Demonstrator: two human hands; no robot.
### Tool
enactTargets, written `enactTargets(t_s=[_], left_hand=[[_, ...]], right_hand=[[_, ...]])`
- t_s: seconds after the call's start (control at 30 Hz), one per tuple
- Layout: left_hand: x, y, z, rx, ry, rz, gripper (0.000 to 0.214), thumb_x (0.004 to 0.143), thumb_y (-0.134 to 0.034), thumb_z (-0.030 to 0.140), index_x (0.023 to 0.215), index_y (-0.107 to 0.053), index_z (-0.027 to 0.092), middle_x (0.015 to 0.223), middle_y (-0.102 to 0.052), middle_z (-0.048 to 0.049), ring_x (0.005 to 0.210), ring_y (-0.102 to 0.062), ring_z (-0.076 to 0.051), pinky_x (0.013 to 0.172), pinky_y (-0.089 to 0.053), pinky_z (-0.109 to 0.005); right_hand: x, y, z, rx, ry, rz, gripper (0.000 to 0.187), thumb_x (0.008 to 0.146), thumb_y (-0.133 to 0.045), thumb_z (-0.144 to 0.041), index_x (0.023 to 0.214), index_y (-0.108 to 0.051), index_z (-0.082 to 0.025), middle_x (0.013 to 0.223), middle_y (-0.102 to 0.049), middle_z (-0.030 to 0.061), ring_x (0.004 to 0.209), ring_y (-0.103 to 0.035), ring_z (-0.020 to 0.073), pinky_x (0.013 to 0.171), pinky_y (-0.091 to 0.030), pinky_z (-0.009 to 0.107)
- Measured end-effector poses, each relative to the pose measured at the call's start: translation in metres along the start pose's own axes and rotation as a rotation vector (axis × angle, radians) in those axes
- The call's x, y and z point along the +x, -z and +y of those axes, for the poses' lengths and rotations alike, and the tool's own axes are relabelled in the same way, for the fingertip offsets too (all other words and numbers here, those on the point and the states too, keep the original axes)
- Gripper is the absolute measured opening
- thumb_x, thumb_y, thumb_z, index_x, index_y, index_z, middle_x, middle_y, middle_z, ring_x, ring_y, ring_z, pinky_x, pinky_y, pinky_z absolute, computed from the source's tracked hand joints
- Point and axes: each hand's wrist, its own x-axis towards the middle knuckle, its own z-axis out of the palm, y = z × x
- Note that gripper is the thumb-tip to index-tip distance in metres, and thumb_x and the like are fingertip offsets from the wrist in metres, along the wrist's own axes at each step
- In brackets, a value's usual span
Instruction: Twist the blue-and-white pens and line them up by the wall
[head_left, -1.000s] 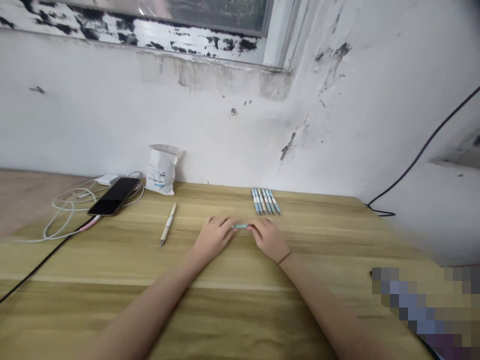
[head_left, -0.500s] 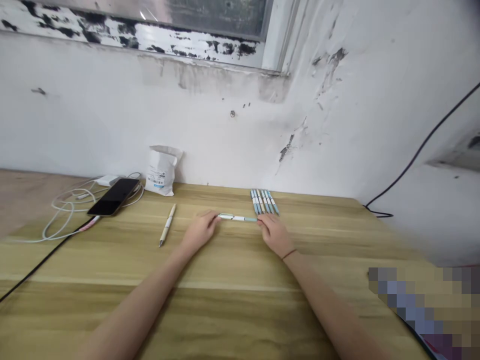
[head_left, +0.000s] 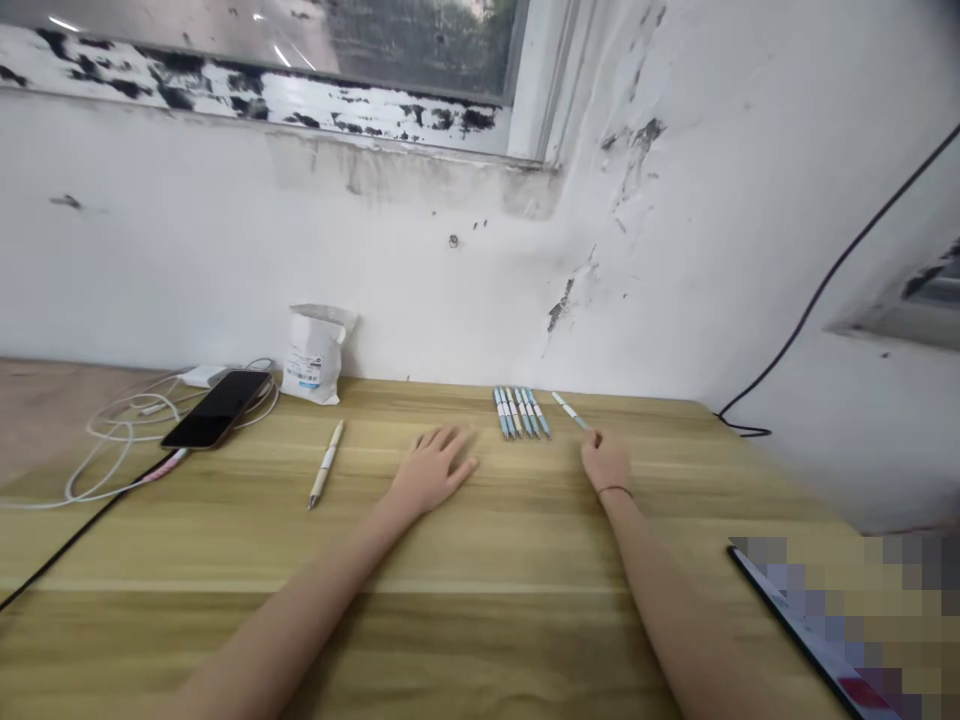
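Pinched by one end in my right hand [head_left: 606,462] is a white and light-blue pen [head_left: 570,409], slanting away toward the wall. Just left of it lies a row of several pens [head_left: 522,413], side by side, mostly blue and white with a cream one among them. My left hand [head_left: 433,468] rests over the table with its fingers spread and nothing in them. Farther left, a single cream and white pen [head_left: 326,465] lies alone on the wood, apart from both hands.
On the wooden table [head_left: 480,640], a white packet [head_left: 313,355] stands against the wall. A black phone [head_left: 217,410] lies among white cables [head_left: 97,430] at the left. A dark-edged flat thing [head_left: 795,625], partly pixelated, sits at the right edge. A black cord [head_left: 825,280] hangs down the wall.
My left hand has let go of the pen and opened. My right hand has carried that pen rightward, turning it from crosswise to pointing at the wall, beside the row.
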Motion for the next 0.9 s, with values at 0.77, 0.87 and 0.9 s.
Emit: enactTargets(t_s=[0.77, 0.87, 0.9], left_hand=[[0.053, -0.032, 0.050, -0.175, -0.082, 0.099, 0.044, 0.090, -0.038, 0.038, 0.132, -0.039, 0.023, 0.141, -0.033, -0.0074, 0.129, -0.031, -0.020, 0.105, -0.030, -0.037], [0.029, 0.000, 0.022, -0.067, -0.128, 0.057, 0.041, 0.090, -0.036, 0.036, 0.129, -0.042, 0.024, 0.133, -0.043, -0.0061, 0.121, -0.039, -0.021, 0.103, -0.033, -0.037], [0.018, 0.013, 0.008, -0.004, -0.089, 0.043, 0.038, 0.090, -0.037, 0.035, 0.125, -0.047, 0.024, 0.128, -0.048, -0.0062, 0.116, -0.044, -0.022, 0.101, -0.034, -0.039]], right_hand=[[-0.005, -0.014, -0.007, -0.002, 0.284, -0.034, 0.026, 0.089, -0.040, -0.035, 0.093, -0.059, -0.019, 0.077, -0.062, 0.0045, 0.065, -0.055, 0.0166, 0.059, -0.035, 0.026], [-0.006, -0.016, -0.005, 0.070, 0.309, 0.118, 0.022, 0.086, -0.042, -0.030, 0.091, -0.059, -0.018, 0.078, -0.060, 0.0057, 0.070, -0.054, 0.0181, 0.062, -0.037, 0.027], [-0.007, -0.017, -0.006, 0.085, 0.342, 0.169, 0.020, 0.085, -0.042, -0.027, 0.089, -0.059, -0.017, 0.081, -0.059, 0.0065, 0.072, -0.054, 0.0186, 0.063, -0.038, 0.028]])
